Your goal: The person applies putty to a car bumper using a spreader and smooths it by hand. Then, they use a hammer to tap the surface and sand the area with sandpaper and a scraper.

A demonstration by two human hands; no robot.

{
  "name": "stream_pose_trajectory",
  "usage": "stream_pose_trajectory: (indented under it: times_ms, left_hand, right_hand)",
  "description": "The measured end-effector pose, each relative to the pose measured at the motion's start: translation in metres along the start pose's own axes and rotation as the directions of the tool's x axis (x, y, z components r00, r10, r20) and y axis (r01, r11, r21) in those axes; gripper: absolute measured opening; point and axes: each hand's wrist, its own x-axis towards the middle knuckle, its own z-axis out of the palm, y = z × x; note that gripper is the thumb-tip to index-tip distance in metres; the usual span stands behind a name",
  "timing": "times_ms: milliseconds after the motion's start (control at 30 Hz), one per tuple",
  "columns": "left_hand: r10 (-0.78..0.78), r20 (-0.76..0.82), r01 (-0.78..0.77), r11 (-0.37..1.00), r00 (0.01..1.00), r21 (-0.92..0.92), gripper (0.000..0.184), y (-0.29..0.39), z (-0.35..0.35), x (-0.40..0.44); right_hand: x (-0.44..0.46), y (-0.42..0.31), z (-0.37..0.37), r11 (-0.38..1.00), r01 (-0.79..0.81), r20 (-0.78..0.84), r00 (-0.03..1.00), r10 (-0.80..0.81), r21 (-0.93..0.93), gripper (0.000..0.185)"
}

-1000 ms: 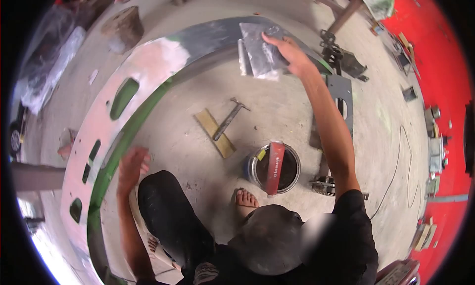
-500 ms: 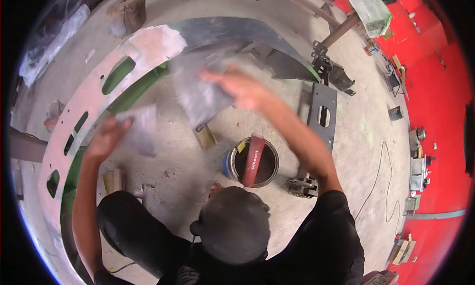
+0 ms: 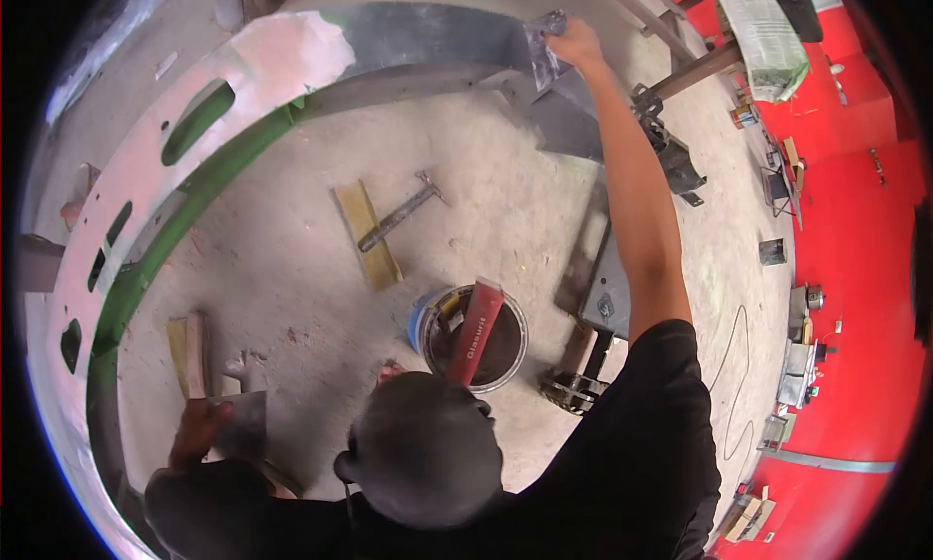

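Note:
At the lower left, my left hand (image 3: 201, 430) is closed on a dark grey sheet (image 3: 246, 424), low over the floor beside a knee. My right hand (image 3: 575, 43) is closed around a crumpled, shiny grey sheet (image 3: 544, 57) at the right part of the long curved panel (image 3: 428, 33). That panel is dark grey there, pink and white on the left, with green along its inner edge. A dark round head (image 3: 428, 448) and a black sleeve fill the lower middle and right.
A bucket (image 3: 518, 351) holds a red Glasurit strip (image 3: 476, 334) across its top. A hammer (image 3: 398, 213) rests on a yellowish strip (image 3: 364, 235). Wooden blocks (image 3: 196, 356) lie at the left. Metal parts (image 3: 671, 157) stand at the right, near a red floor area (image 3: 855, 269).
The sheets first held together in my right hand are now apart, one in each hand. My left hand has moved down with its sheet; my right hand has moved up and right since the middle frame.

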Motion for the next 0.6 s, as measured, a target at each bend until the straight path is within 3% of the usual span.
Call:
stream_pose_trajectory:
  times_ms: [33, 67, 167, 200, 300, 367, 433, 500, 567, 600]
  left_hand:
    - [-0.005, 0.03, 0.007, 0.998, 1.0, -0.062, 0.044, 0.002, -0.008, -0.015]
    - [-0.088, -0.093, 0.042, 0.911, 0.992, -0.41, 0.042, 0.055, -0.001, -0.051]
    - [-0.129, -0.077, 0.113, 0.976, 0.989, -0.186, 0.035, 0.038, 0.002, -0.046]
    - [0.03, 0.055, -0.015, 0.965, 0.998, -0.262, 0.03, 0.052, 0.007, -0.052]
    - [0.214, 0.155, -0.184, 0.965, 0.964, -0.188, 0.024, 0.155, 0.019, -0.066]
    - [0.204, 0.104, -0.175, 0.957, 0.974, -0.232, 0.02, 0.213, 0.02, -0.066]
    - [0.226, 0.116, -0.201, 0.96, 0.967, -0.195, 0.019, 0.259, 0.02, -0.057]
    - [0.269, 0.351, -0.213, 0.958, 0.897, -0.19, 0.023, 0.278, 0.028, -0.025]
    - [0.334, 0.41, -0.251, 0.937, 0.849, -0.243, 0.024, 0.29, 0.051, -0.005]
    - [0.433, 0.406, -0.39, 0.902, 0.805, -0.188, 0.024, 0.301, 0.058, 0.004]
  right_hand:
    - [-0.007, 0.001, 0.009, 1.0, 0.015, 0.031, 0.999, -0.016, 0.015, 0.043]
    - [-0.01, 0.001, 0.018, 0.999, 0.032, 0.06, 0.998, -0.034, 0.031, 0.044]
    - [-0.006, 0.017, 0.026, 0.995, 0.062, -0.006, 0.998, -0.062, 0.072, 0.046]
    - [-0.008, 0.016, 0.027, 0.995, 0.074, 0.005, 0.997, -0.074, 0.063, 0.046]
    - [-0.011, 0.0, 0.013, 0.996, 0.088, 0.051, 0.995, -0.088, 0.009, 0.048]
    - [-0.013, -0.011, 0.006, 0.996, 0.055, 0.116, 0.992, -0.046, -0.075, 0.049]
    - [0.002, 0.009, 0.019, 0.995, 0.051, 0.072, 0.996, -0.044, -0.09, 0.048]
    - [0.005, 0.012, 0.027, 0.994, 0.071, 0.044, 0.997, -0.068, -0.089, 0.046]
    - [-0.003, 0.011, 0.023, 0.991, 0.103, 0.027, 0.995, -0.101, -0.08, 0.044]
    - [-0.003, 0.012, 0.023, 0.992, 0.113, 0.034, 0.993, -0.111, -0.063, 0.042]
